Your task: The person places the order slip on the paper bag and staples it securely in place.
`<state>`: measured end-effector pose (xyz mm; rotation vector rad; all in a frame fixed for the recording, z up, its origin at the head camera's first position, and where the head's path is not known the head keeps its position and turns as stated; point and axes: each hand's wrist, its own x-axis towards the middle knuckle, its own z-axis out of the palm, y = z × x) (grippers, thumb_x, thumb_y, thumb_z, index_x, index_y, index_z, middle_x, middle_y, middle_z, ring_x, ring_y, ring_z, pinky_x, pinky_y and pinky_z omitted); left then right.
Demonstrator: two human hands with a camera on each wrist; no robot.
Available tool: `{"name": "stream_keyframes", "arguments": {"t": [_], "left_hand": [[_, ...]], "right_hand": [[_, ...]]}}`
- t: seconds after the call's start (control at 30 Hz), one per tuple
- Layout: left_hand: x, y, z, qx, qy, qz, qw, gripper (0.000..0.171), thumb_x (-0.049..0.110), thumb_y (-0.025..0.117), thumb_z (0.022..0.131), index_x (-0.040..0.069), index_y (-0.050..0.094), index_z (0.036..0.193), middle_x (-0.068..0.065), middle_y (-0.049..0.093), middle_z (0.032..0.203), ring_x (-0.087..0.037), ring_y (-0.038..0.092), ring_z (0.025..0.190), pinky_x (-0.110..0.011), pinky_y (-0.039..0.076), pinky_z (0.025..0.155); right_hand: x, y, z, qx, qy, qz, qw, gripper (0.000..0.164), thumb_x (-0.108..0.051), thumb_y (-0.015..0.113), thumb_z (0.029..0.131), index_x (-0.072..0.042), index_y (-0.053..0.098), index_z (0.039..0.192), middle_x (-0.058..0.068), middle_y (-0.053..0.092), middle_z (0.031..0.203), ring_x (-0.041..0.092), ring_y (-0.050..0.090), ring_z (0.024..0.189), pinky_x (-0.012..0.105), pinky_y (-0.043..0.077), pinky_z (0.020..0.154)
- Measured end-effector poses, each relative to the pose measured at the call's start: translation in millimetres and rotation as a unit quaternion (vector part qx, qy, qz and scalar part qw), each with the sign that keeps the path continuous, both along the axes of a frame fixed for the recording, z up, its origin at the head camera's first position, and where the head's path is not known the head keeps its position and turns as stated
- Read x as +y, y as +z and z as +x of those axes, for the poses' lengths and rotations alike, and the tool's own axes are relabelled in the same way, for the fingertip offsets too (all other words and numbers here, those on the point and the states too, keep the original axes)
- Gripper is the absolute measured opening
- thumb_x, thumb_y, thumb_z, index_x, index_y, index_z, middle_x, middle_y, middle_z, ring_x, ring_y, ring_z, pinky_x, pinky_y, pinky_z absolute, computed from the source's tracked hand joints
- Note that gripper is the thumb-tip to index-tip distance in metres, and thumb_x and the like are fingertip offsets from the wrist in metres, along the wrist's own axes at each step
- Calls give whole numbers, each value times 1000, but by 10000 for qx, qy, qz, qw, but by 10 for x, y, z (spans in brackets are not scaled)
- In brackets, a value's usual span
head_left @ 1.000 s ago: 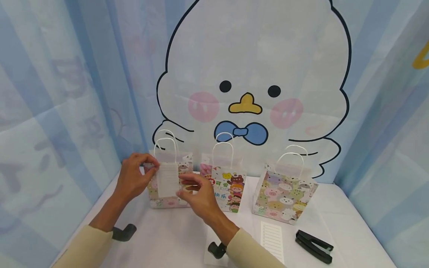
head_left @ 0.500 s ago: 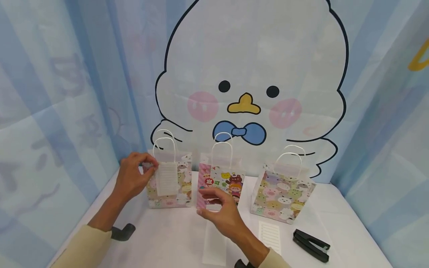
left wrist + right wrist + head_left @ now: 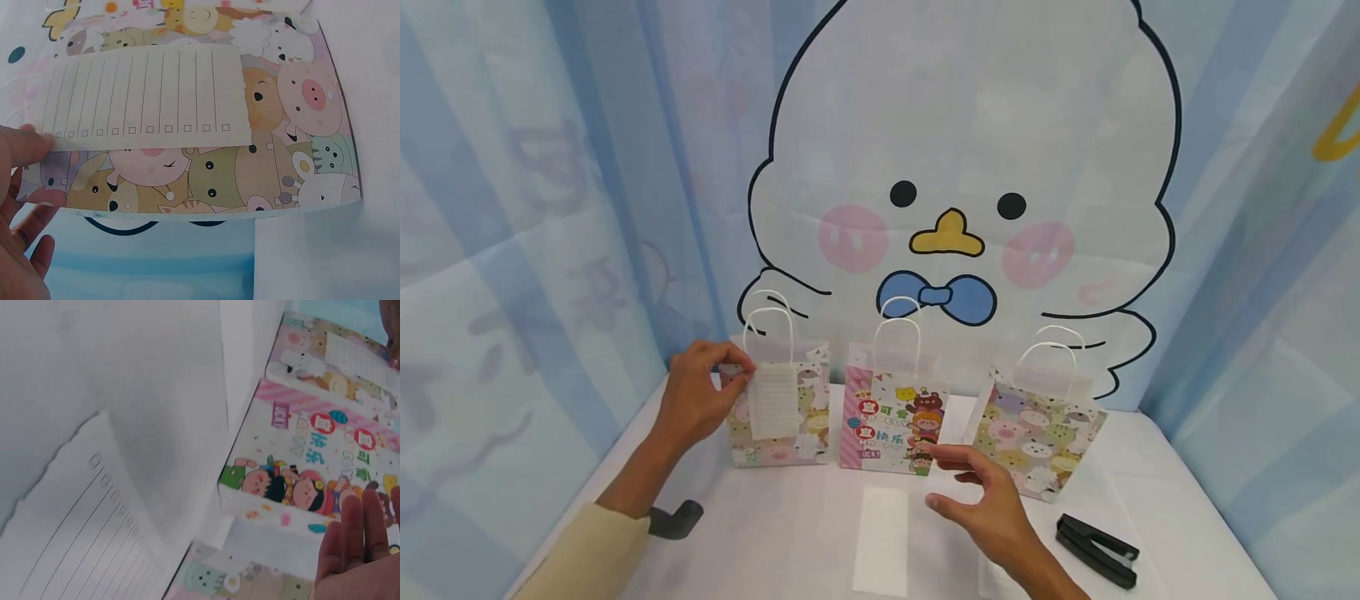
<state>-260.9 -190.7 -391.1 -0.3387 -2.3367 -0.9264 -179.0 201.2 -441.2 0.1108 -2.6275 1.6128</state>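
Note:
My left hand (image 3: 703, 392) pinches the upper left corner of a white lined paper slip (image 3: 775, 400), flat against the front of the left gift bag (image 3: 812, 417). In the left wrist view the slip (image 3: 150, 100) shows ruled lines with small checkboxes and one torn short edge. My right hand (image 3: 988, 504) hovers with thumb and fingers apart, holding nothing. It is in front of the gap between the middle gift bag (image 3: 887, 425) and the right gift bag (image 3: 1037, 433). A black stapler (image 3: 1097, 550) lies to the right of that hand.
A blank-looking paper strip (image 3: 882, 542) lies on the white table (image 3: 775, 533) before the middle bag. Another lined slip (image 3: 87, 525) lies beneath the right forearm, mostly hidden in the head view. Behind the upright bags hangs a printed curtain (image 3: 962, 125).
My right hand has left the slip at the left bag and moved right and toward me, past the middle bag. My left hand keeps its pinch in place.

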Motion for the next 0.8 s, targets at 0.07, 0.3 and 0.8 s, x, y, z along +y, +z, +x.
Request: {"name": "stream_keyframes", "arguments": {"t": [0.07, 0.3, 0.8], "left_hand": [[2, -1, -2, -13, -1, -10, 10000, 14, -3, 79, 89, 10, 76, 94, -11, 78, 94, -36, 60, 108, -52, 29, 90], [2, 8, 7, -31, 2, -21, 10000, 14, -3, 78, 89, 10, 75, 94, -12, 77, 93, -36, 59, 106, -54, 31, 92], [-2, -1, -7, 10, 5, -9, 10000, 15, -5, 78, 88, 9, 75, 94, -12, 77, 92, -36, 59, 107, -54, 30, 92]], "right_hand": [[114, 0, 32, -80, -156, 179, 9997, 57, -25, 94, 81, -26, 70, 132, -9, 72, 134, 15, 66, 123, 49, 49, 110], [490, -26, 145, -285, -440, 636, 9966, 62, -27, 93, 83, -20, 66, 139, -2, 70, 140, 22, 65, 128, 53, 48, 111], [1171, -108, 282, -416, -575, 1446, 9869, 72, -37, 88, 88, -14, 57, 150, 13, 64, 149, 35, 63, 132, 52, 54, 107]]}}
